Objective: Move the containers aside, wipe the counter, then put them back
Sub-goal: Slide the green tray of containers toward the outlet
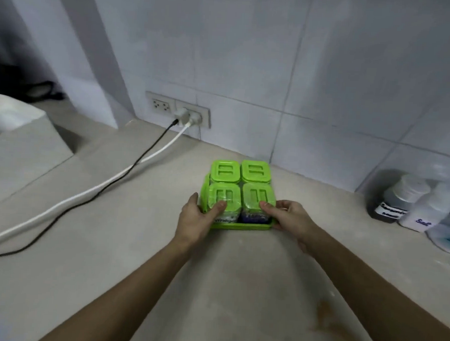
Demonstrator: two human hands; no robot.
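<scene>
Both forearms reach in from the near edge to a green tray (241,226) of four green-lidded containers (240,186) on the counter (110,242).

Left hand (198,218) clasps the tray's left side, thumb lying on the lid of the near-left container; right hand (289,220) clasps the right side, thumb on the lid of the near-right one, fingers curled around the tray's edge (whether the tray is lifted or resting on the counter cannot be told). Tray and containers sit near the tiled wall (328,71). Further right stand three labelled jars (420,206), well apart from the tray. At left, a white cable (87,191) and a black cable (130,168) run across the counter from a wall socket (190,116). An orange stain (326,313) marks the counter beside the right forearm.
</scene>
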